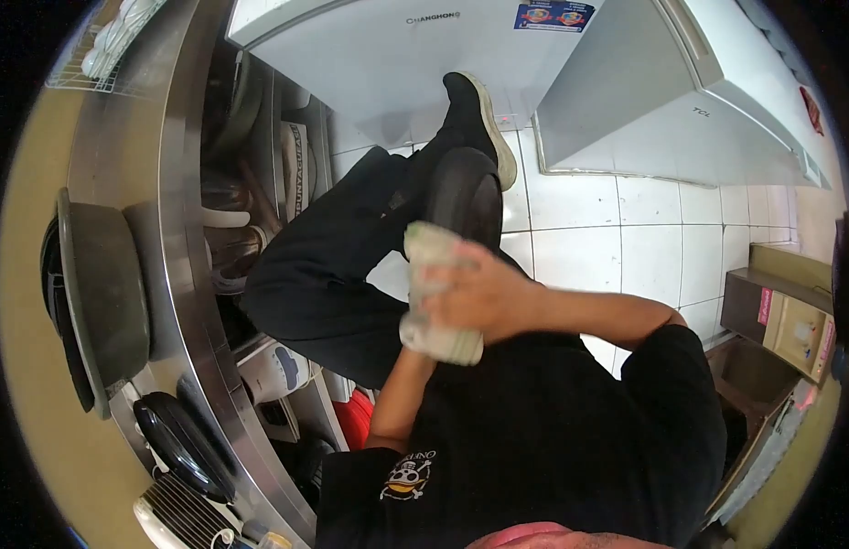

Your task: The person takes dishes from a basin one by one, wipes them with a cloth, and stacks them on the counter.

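My right hand (484,293) is closed round a pale, greenish-white cloth (443,343), slightly smeared by motion. Just beyond the cloth is a dark, rounded object with a rim (466,197), in front of my bent leg; its kind I cannot make out. The cloth overlaps its near end, though whether the two touch is unclear. My left forearm (402,403) reaches up behind the cloth, which hides the left hand and its fingers.
A steel counter (182,274) runs along the left, holding a grey-green basin (104,293) and a glossy black lid-like item (182,444). Shelves below hold jars and containers. Two white appliances (397,73) stand ahead; a wooden cabinet (758,375) is at right.
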`<state>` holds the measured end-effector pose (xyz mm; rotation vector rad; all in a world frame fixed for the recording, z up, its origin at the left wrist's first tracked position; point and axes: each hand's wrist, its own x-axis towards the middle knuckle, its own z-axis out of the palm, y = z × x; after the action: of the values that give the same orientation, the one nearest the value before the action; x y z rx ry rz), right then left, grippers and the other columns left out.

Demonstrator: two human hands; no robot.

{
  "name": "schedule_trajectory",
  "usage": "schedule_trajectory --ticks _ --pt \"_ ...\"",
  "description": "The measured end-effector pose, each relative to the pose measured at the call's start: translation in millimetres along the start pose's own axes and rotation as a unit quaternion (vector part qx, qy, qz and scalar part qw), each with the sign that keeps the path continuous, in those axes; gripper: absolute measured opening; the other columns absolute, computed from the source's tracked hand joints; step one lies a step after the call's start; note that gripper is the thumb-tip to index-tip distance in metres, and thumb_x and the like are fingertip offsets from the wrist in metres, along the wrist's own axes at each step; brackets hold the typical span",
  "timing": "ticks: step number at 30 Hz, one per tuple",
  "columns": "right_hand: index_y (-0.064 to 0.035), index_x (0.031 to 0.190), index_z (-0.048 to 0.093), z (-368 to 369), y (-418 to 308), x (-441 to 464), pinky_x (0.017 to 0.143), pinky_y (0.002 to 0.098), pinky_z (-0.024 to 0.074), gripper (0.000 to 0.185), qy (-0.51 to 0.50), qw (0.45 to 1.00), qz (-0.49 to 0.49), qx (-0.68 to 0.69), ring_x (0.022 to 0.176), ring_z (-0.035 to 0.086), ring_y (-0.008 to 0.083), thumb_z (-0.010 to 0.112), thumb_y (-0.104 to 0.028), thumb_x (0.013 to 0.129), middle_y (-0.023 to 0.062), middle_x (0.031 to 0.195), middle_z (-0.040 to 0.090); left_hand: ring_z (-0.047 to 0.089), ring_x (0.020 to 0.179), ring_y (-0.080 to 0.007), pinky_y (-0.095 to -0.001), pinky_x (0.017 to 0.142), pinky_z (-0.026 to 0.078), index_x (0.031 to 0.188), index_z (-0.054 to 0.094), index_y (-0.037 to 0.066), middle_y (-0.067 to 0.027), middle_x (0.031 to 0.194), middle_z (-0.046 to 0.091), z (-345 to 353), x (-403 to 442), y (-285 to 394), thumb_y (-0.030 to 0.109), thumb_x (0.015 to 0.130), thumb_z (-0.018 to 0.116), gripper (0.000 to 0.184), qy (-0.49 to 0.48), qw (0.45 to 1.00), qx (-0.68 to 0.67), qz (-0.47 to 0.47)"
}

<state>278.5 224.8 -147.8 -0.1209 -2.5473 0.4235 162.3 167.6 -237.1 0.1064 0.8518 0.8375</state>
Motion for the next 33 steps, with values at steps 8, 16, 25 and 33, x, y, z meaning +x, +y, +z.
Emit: schedule_trajectory --ticks 8,16,25,33 --pt "0.0017 0.111 0.059 27.1 85.1 -8.2 0.087 0.0349 0.0472 0.031 0.272 0.705 0.567 0.328 0.102 0.060 0.0222 0.061 -0.023 0.093 0.0140 0.109 0.065 0.046 0.045 -0.0128 -0.0208 0.034 0.030 0.099 0.058 0.014 -0.0030 0.068 0.055 5.1 -9.7 6.1 0.029 0.093 0.056 0.017 0.040 0.997 -0.063 0.029" --pt "0.0045 0.109 0.053 22.7 -10.0 -28.2 0.093 0.0428 0.0431 0.024 0.211 0.945 0.195 0.153 0.098 0.055 0.0412 0.052 0.000 0.086 0.0239 0.118 0.054 0.045 0.046 -0.0145 -0.0211 0.038 0.034 0.097 0.056 0.013 -0.0042 0.072 0.054 -11.2 -7.7 16.1 0.042 0.093 0.052 0.030 0.134 0.980 -0.138 0.051" --pt "-0.0031 0.135 0.043 -17.6 83.1 -11.6 0.095 0.0336 0.0470 0.045 0.465 0.601 0.487 0.431 0.114 0.056 0.0214 0.056 -0.023 0.097 0.0118 0.126 0.056 0.040 0.044 -0.0198 -0.0264 0.031 0.029 0.094 0.050 -0.001 -0.0156 0.065 0.047 -11.2 -4.2 31.2 0.062 0.087 0.045 0.063 -0.291 0.911 -0.206 -0.208" --pt "-0.0023 0.130 0.048 -18.0 90.5 -37.5 0.096 0.0343 0.0436 0.053 0.331 0.534 0.524 0.575 0.111 0.056 0.0198 0.068 -0.028 0.089 0.0099 0.118 0.059 0.060 0.065 -0.0291 -0.0306 0.044 0.047 0.124 0.053 0.001 -0.0238 0.094 0.061 -38.9 -15.3 13.9 0.065 0.088 0.042 0.074 -0.278 0.908 -0.250 -0.190"
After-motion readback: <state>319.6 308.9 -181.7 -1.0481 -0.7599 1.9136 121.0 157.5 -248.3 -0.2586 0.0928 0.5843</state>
